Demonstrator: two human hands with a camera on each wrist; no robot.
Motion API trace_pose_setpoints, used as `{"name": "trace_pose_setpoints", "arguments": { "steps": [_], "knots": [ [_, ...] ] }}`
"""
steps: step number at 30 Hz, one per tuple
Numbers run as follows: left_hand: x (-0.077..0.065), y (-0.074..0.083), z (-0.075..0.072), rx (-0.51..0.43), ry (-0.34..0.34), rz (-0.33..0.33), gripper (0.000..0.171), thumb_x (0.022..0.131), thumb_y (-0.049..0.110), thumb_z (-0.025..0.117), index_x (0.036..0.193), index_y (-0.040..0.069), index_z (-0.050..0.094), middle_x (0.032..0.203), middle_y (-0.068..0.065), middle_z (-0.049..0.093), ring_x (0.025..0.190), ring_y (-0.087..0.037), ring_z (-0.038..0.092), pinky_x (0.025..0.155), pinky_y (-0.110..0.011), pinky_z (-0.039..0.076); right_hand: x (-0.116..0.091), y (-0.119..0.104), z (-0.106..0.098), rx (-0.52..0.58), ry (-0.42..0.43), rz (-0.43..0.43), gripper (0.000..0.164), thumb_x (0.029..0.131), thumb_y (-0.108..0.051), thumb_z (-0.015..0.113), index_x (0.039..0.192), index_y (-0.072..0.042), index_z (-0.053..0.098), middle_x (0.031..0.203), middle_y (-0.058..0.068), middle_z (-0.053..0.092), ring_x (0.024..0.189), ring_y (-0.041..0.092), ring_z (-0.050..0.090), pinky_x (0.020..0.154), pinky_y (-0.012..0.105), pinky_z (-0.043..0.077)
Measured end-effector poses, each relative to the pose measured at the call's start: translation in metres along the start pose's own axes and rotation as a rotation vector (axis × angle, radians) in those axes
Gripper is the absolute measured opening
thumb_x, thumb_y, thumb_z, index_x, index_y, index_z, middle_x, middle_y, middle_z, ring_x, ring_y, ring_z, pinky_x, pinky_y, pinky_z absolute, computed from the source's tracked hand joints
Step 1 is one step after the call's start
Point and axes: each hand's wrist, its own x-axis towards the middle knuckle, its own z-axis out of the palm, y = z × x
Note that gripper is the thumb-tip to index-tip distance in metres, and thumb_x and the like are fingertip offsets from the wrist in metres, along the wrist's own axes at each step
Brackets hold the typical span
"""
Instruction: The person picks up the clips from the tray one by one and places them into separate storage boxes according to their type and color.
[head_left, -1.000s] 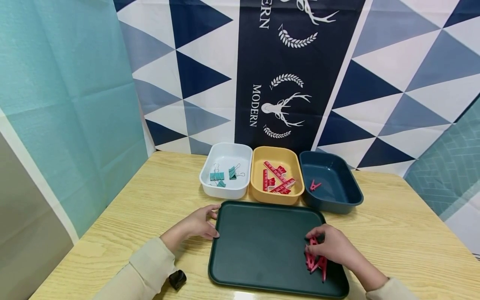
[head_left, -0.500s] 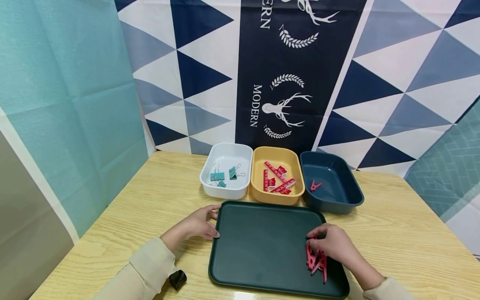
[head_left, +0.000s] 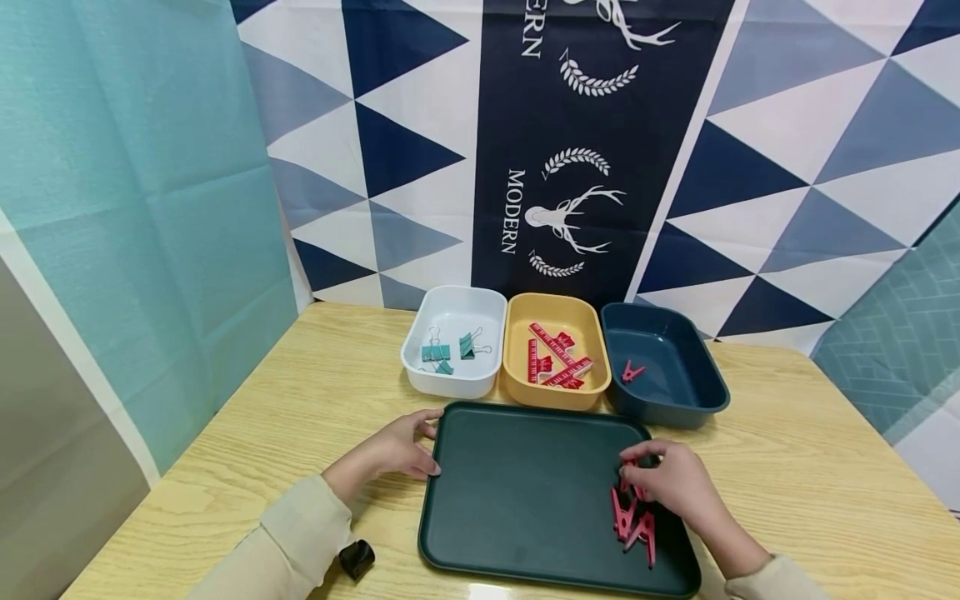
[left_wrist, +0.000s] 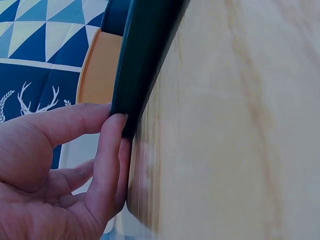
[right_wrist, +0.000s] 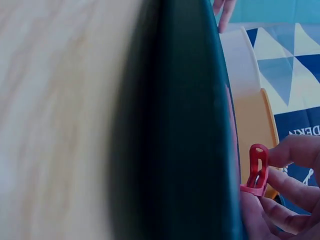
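Note:
My left hand (head_left: 401, 446) holds the left edge of a dark green tray (head_left: 525, 500); in the left wrist view its fingertips meet at the tray's rim. At the tray's right side my right hand (head_left: 671, 479) pinches a small red clothespin (right_wrist: 258, 172) between thumb and fingers, just over the tray. Two more red clothespins, one farther back (head_left: 622, 515) and one nearer (head_left: 642, 536), lie on the tray below that hand.
Behind the tray stand a white bin (head_left: 450, 383) with teal binder clips, a yellow bin (head_left: 555, 397) with red ruler-like clips, and a dark blue bin (head_left: 667, 412) with one red clothespin (head_left: 632, 372). A black object (head_left: 356, 558) sits by the left sleeve.
My right hand has lifted one clothespin away from the others and moved slightly back and to the right. The left hand stays at the tray's edge.

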Motion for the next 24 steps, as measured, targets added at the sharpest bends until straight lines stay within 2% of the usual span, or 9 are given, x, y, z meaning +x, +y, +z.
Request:
{"name": "trace_pose_setpoints", "arguments": {
  "steps": [7, 13, 20, 24],
  "knots": [
    [0.001, -0.001, 0.0, 0.004, 0.001, 0.003, 0.086, 0.07, -0.019, 0.068, 0.144, 0.003, 0.031, 0.115, -0.016, 0.044, 0.081, -0.024, 0.063, 0.064, -0.039, 0.057, -0.001, -0.002, -0.002, 0.064, 0.061, 0.005, 0.025, 0.079, -0.013, 0.071, 0.1, 0.001, 0.07, 0.079, 0.008, 0.066, 0.056, 0.019, 0.061, 0.052, 0.027, 0.05],
    [0.002, -0.002, -0.001, 0.003, -0.008, -0.001, 0.086, 0.07, -0.019, 0.068, 0.144, 0.003, 0.03, 0.115, -0.016, 0.044, 0.081, -0.024, 0.063, 0.064, -0.038, 0.057, 0.001, -0.004, -0.008, 0.156, 0.095, -0.008, 0.029, 0.082, -0.011, 0.069, 0.105, 0.007, 0.066, 0.083, 0.013, 0.067, 0.06, 0.018, 0.064, 0.055, 0.025, 0.054],
    [0.001, -0.001, 0.001, 0.007, -0.002, -0.003, 0.086, 0.071, -0.019, 0.068, 0.144, 0.004, 0.03, 0.116, -0.016, 0.044, 0.081, -0.024, 0.063, 0.064, -0.038, 0.057, 0.005, -0.006, -0.014, 0.185, 0.144, -0.029, 0.032, 0.083, -0.012, 0.068, 0.108, 0.008, 0.063, 0.094, 0.016, 0.065, 0.062, 0.016, 0.064, 0.055, 0.024, 0.054],
    [0.001, -0.001, 0.001, 0.014, 0.003, -0.005, 0.086, 0.07, -0.019, 0.068, 0.144, 0.003, 0.03, 0.115, -0.016, 0.045, 0.08, -0.024, 0.063, 0.064, -0.039, 0.057, 0.009, -0.006, -0.016, 0.188, 0.173, -0.047, 0.033, 0.083, -0.012, 0.069, 0.108, 0.009, 0.063, 0.091, 0.015, 0.066, 0.06, 0.015, 0.063, 0.055, 0.024, 0.054]
  ]
}}
